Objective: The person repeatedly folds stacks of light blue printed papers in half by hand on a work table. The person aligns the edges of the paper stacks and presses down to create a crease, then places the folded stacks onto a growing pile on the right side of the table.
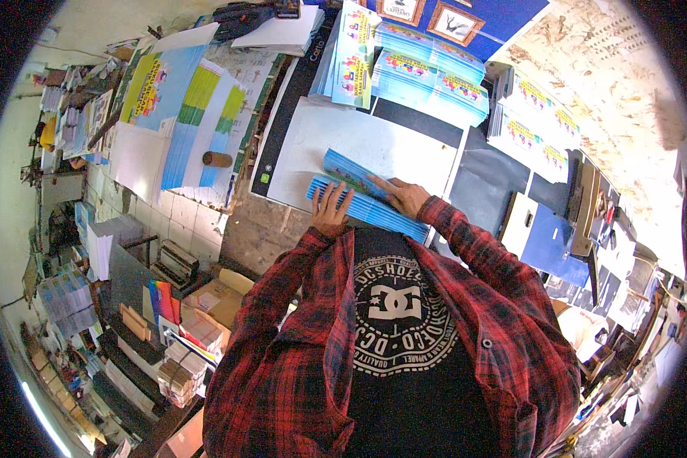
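Left hand (pixel 330 208): we are seeing it lying flat, fingers spread wide, palm down on the near-left end of a stack of blue booklets (pixel 366 200); it is pressing on the stack, not gripping it.

Right hand (pixel 404 195): we are seeing it flat as well, fingers stretched toward the left across the top of the same stack, closing round nothing.

Stack of blue booklets: we are finding it just in front of the person's chest, running slantwise from far left to near right, its striped edges showing, partly resting on a white sheet (pixel 374 145) that is lying on the dark worktable (pixel 496 183).

Sleeves: red plaid, both coming in from the near edge.

Farther out, we are listing:
- fanned piles of colourful printed leaflets (pixel 427 72) at the far side of the white sheet;
- a further pile of leaflets (pixel 534 126) to the far right;
- a blue folder (pixel 553 244) to the right of the right hand;
- large printed sheets in blue, yellow and green (pixel 183 114) spread to the far left, with a small brown cylinder (pixel 217 159) lying on them;
- cardboard boxes (pixel 217 301) and stacked paper (pixel 69 298) at the near left, below table level.
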Motion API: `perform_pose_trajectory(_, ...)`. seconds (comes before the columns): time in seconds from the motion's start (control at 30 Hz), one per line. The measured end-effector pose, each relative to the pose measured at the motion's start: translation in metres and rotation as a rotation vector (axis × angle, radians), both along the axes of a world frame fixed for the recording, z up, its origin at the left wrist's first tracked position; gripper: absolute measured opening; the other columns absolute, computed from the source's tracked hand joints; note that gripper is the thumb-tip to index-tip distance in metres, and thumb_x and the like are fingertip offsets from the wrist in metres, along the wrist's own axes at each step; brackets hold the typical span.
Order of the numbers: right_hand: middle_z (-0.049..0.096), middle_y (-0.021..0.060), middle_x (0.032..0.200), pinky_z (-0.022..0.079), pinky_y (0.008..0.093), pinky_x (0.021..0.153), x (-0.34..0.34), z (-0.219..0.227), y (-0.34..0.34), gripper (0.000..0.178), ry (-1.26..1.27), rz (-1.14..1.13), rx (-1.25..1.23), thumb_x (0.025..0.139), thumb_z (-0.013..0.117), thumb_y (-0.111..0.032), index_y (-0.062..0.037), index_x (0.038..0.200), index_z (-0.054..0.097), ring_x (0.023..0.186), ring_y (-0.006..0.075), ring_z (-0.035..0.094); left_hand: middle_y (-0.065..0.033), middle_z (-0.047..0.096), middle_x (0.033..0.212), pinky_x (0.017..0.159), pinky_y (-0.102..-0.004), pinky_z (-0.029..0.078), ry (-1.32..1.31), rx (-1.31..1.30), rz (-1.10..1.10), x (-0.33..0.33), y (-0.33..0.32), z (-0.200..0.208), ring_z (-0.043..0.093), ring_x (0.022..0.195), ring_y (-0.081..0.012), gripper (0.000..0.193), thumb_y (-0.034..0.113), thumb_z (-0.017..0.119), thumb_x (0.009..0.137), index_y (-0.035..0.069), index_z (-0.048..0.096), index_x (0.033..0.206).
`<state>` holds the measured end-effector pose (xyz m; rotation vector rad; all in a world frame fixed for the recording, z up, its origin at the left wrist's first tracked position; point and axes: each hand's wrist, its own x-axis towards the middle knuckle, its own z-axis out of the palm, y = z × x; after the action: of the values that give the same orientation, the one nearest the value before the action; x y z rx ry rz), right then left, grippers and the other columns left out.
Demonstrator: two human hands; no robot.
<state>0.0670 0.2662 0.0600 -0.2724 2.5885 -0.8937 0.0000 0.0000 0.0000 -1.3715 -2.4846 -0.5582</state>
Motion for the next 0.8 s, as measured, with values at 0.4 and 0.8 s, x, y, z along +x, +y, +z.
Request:
perform_pose_trajectory(0.4,0.05,0.0186,0.119,0.052,0.0445,0.081,0.008,0.016,-0.007,0.057,0.08,0.005,-0.017,0.088,0.048,-0.058,-0.0184,0.129,0.054,0.099,0.0366,0.059,-0.0054,0.03,0.151,0.111,-0.0564,0.014,-0.085,-0.104,0.009,0.004,0.004,0.01,0.028,0.138,-0.0277,0.066,0.021,0.059,0.08,0.015,0.038,0.142)
perform_pose_trajectory(0.8,0.051,0.0204,0.118,0.053,0.0456,0.079,0.005,-0.007,-0.004,0.039,0.074,-0.019,0.015,0.095,0.045,-0.038,-0.0124,0.122,0.056,0.093,0.0381,0.061,-0.0047,0.03,0.151,0.111,-0.0567,0.016,0.023,-0.198,0.033,0.002,0.004,0.007,0.028,0.139,-0.028,0.066,0.024,0.056,0.079,0.015,0.039,0.142)
